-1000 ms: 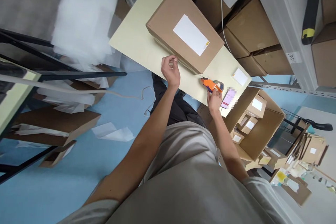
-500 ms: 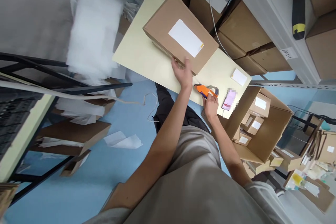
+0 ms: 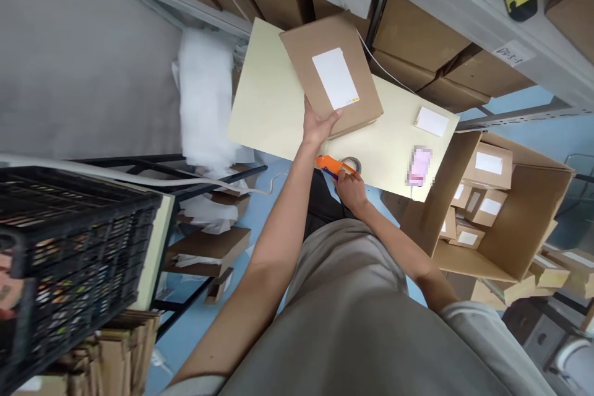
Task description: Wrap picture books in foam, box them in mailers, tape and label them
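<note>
A cardboard box (image 3: 301,52) bearing a white label (image 3: 335,77) rests on the pale yellow tabletop (image 3: 260,99). My left hand (image 3: 319,127) grips its near edge, thumb on the top face near the label and fingers against the side, partly hidden. Below and right of it, my right hand (image 3: 351,190) is closed round an orange tape dispenser (image 3: 330,164), whose tape roll (image 3: 354,163) shows above the fingers. The dispenser sits at the table's near edge, just by my left wrist.
A white card (image 3: 431,121) and a blurred-out pink phone-like item (image 3: 420,167) lie on the table's right. Beside it stands a large open carton (image 3: 552,198) with several labelled boxes. Shelved cartons (image 3: 417,31) line the back; a black crate (image 3: 88,260) is at left.
The box has turned clockwise under my left hand, and its label now points more toward me. My right hand still holds the tape dispenser. The view has shifted, showing more of the crate.
</note>
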Available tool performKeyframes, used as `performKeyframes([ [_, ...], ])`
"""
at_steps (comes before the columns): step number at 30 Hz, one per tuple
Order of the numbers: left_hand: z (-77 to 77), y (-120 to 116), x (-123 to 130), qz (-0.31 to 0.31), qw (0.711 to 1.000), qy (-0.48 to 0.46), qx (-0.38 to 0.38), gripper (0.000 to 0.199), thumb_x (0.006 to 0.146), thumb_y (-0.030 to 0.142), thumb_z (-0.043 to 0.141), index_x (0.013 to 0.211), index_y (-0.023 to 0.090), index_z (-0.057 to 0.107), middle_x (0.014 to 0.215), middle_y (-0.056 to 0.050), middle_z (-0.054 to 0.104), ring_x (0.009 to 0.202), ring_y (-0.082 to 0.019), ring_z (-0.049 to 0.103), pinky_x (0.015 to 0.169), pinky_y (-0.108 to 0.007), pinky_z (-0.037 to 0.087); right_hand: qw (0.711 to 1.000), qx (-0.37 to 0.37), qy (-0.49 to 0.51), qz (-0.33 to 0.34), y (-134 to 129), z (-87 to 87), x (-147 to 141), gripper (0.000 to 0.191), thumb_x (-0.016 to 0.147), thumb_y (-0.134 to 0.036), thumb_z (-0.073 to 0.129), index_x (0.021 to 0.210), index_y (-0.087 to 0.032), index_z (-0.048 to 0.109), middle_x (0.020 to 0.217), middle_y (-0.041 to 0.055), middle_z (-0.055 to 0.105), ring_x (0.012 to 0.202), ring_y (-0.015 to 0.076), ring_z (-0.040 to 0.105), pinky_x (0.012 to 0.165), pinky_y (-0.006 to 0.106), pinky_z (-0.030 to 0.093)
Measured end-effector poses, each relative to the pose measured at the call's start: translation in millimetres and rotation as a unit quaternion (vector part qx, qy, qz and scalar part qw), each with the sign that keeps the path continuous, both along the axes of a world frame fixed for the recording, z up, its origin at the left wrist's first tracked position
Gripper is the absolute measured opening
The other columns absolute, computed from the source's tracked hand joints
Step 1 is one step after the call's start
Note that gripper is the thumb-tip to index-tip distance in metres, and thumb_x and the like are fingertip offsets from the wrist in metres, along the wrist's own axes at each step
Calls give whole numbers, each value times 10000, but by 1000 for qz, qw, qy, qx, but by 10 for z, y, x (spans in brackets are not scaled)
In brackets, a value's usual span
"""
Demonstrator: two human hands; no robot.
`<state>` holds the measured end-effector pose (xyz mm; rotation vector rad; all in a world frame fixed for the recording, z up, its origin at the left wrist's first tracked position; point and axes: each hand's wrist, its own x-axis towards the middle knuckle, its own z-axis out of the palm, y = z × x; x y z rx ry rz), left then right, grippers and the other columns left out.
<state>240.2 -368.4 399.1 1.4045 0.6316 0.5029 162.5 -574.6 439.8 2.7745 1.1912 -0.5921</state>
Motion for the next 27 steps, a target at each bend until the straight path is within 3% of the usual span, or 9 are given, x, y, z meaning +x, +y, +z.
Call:
performKeyframes([
  [4, -67, -26, -10, -8, 1000, 21, -1, 1152, 711, 777, 995, 1621, 280, 491, 1569, -177, 672, 1477, -337, 659, 1313, -525, 516, 998, -18, -3, -59, -397, 117, 87, 281, 1173, -323, 592, 1252, -68, 681, 946, 241, 857, 898, 302, 860, 960, 398, 654],
  [8, -124, 19, -22, -12, 999, 45, 15, 1146, 739, 791, 967, 1649, 298, 474, 1583, -167, 653, 1471, -308, 662, 1303, -522, 529, 995, -56, 15, -81, -966, 300, 208, 293, 1172, -322, 568, 1254, -92, 729, 999, 210, 864, 972, 314, 844, 1060, 430, 636],
  [12, -125, 9, -39, -17, 998, 48, 25, 1124, 749, 780, 966, 1636, 289, 483, 1593, -169, 639, 1483, -302, 646, 1305, -507, 526, 995, -56, -6, -85, -1238, 430, 662, 334, 1166, -349, 562, 1278, -84, 733, 1041, 214, 848, 1080, 365, 804, 1020, 464, 634],
  [16, -125, -15, -31, -15, 998, 52, 23, 1149, 746, 767, 971, 1644, 264, 460, 1625, -189, 615, 1503, -308, 628, 1316, -501, 513, 998, -35, -11, -41, -1140, 502, 1343, 394, 1144, -328, 607, 1412, -49, 679, 1184, 252, 837, 1232, 400, 750, 1119, 504, 573],
  [19, -134, 48, -47, -20, 998, 55, 29, 1193, 715, 752, 990, 1655, 266, 440, 1637, -200, 605, 1527, -326, 614, 1324, -530, 502, 999, -51, -3, -10, -979, 535, 1561, 438, 1160, -320, 578, 1463, -14, 660, 1244, 270, 831, 1237, 389, 752, 1186, 505, 510],
  [23, -81, 362, -220, -38, 997, 52, 37, 1259, 607, 751, 1040, 1631, 288, 472, 1595, -197, 653, 1491, -352, 656, 1289, -556, 539, 998, -49, 26, 7, -774, 522, 1333, 443, 1162, -296, 581, 1456, 22, 676, 1280, 301, 825, 1235, 374, 764, 1236, 478, 448],
  [25, 15, 578, -360, -60, 996, 55, 42, 1275, 571, 743, 1056, 1621, 291, 491, 1572, -189, 680, 1464, -365, 677, 1274, -580, 557, 998, -46, 40, 34, -679, 489, 1114, 434, 1163, -303, 583, 1442, 11, 691, 1289, 289, 829, 1242, 360, 767, 1251, 457, 434],
  [27, 169, 733, -474, -87, 991, 62, 81, 1258, 641, 716, 1033, 1664, 258, 460, 1619, -194, 652, 1529, -387, 626, 1321, -623, 504, 996, -40, 47, 71, -587, 451, 893, 443, 1165, -301, 571, 1462, 10, 675, 1285, 276, 835, 1230, 341, 777, 1273, 448, 417],
])
